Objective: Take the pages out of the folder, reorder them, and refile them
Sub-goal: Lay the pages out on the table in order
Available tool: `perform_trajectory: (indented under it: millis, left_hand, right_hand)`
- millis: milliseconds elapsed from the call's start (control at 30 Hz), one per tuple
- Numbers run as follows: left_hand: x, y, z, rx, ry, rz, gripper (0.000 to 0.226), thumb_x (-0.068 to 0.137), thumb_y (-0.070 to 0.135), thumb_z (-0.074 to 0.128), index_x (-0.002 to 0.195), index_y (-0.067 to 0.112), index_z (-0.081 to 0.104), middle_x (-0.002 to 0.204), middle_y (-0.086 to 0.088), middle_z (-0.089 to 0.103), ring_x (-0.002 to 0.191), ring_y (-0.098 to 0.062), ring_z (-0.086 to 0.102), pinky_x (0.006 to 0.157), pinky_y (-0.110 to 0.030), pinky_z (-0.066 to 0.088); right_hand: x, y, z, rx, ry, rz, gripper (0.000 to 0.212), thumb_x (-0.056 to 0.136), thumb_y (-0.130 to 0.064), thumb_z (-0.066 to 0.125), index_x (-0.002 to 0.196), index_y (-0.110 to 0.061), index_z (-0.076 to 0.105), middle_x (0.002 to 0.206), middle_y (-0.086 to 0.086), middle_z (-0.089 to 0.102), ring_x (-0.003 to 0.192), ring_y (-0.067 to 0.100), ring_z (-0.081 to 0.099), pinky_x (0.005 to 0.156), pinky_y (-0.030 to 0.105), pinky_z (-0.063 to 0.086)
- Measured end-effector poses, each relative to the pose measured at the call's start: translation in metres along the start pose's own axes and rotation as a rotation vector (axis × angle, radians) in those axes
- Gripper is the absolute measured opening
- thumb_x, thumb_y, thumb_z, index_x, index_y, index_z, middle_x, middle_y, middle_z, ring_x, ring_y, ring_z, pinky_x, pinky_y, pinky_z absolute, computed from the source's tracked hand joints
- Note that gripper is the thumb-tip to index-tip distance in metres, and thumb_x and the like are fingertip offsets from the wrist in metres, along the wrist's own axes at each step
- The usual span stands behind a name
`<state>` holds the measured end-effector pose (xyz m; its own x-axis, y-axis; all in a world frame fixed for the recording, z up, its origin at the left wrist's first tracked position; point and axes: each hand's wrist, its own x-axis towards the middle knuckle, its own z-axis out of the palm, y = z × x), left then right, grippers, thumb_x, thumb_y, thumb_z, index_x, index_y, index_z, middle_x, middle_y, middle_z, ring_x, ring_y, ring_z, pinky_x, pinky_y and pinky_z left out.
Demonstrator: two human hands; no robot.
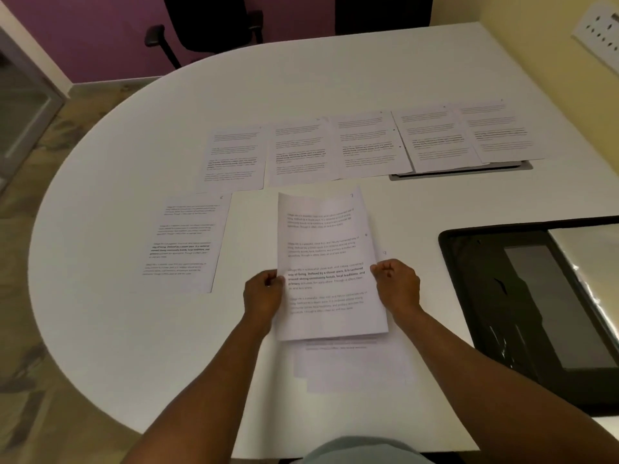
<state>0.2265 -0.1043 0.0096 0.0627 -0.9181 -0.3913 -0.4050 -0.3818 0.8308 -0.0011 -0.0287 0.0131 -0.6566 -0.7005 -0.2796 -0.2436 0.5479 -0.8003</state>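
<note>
I hold a printed page point(326, 252) lifted off the table, its top edge curling toward me. My left hand point(263, 291) pinches its left edge and my right hand point(397, 284) pinches its right edge. Under it lies a small pile of pages point(351, 366) near the table's front. One page point(184, 241) lies alone to the left. Farther back, a row of several pages point(365, 145) stretches left to right, slightly overlapping. The black folder point(522, 306) lies open at the right, with a clear plastic sleeve point(589, 259) on its far side.
The white rounded table point(134, 329) ends at a curved edge on the left. A grey cable hatch point(462, 172) shows under the right pages of the row. A black office chair point(207, 28) stands behind the table. A wall socket plate point(599, 31) is at the upper right.
</note>
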Motion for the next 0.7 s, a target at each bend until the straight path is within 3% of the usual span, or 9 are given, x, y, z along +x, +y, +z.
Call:
perform_trajectory:
  millis: [67, 267, 367, 500, 700]
  left_hand:
    - [0.016, 0.008, -0.015, -0.009, 0.042, -0.011, 0.02, 0.092, 0.012, 0.055, 0.103, 0.015, 0.071, 0.096, 0.003, 0.069, 0.085, -0.013, 0.063, 0.068, -0.019, 0.046]
    - [0.074, 0.021, -0.051, 0.051, 0.145, -0.011, 0.024, 0.092, 0.013, 0.054, 0.108, 0.014, 0.071, 0.104, -0.003, 0.07, 0.096, -0.022, 0.064, 0.081, -0.031, 0.051]
    - [0.101, 0.02, -0.062, 0.123, 0.199, -0.001, 0.025, 0.092, 0.015, 0.054, 0.112, 0.013, 0.069, 0.109, -0.004, 0.069, 0.097, -0.023, 0.062, 0.083, -0.031, 0.049]
    - [0.131, 0.011, -0.069, 0.214, 0.212, 0.004, 0.031, 0.091, 0.016, 0.057, 0.12, 0.011, 0.065, 0.116, -0.007, 0.067, 0.109, -0.026, 0.059, 0.097, -0.038, 0.047]
    - [0.17, -0.004, -0.074, 0.276, 0.222, 0.008, 0.028, 0.09, 0.015, 0.062, 0.117, 0.01, 0.065, 0.104, -0.009, 0.069, 0.103, -0.027, 0.062, 0.098, -0.038, 0.048]
  right_hand:
    - [0.007, -0.018, 0.014, 0.006, -0.03, -0.02, 0.013, 0.094, -0.02, 0.062, 0.099, -0.008, 0.066, 0.089, 0.0, 0.064, 0.08, 0.012, 0.058, 0.069, 0.02, 0.041]
    - [0.031, -0.067, 0.066, 0.019, -0.138, -0.025, 0.016, 0.093, -0.021, 0.063, 0.104, -0.01, 0.067, 0.1, 0.003, 0.068, 0.092, 0.017, 0.063, 0.079, 0.025, 0.049]
    - [0.044, -0.08, 0.093, 0.061, -0.175, 0.045, 0.011, 0.09, -0.021, 0.066, 0.098, -0.014, 0.067, 0.1, 0.003, 0.069, 0.09, 0.016, 0.063, 0.077, 0.026, 0.051]
    - [0.059, -0.083, 0.121, 0.062, -0.206, 0.128, 0.009, 0.088, -0.021, 0.068, 0.095, -0.014, 0.067, 0.098, 0.003, 0.069, 0.091, 0.018, 0.064, 0.082, 0.03, 0.053]
    - [0.083, -0.076, 0.16, 0.003, -0.245, 0.196, 0.007, 0.085, -0.022, 0.071, 0.085, -0.017, 0.066, 0.091, 0.004, 0.071, 0.089, 0.023, 0.068, 0.083, 0.036, 0.057]
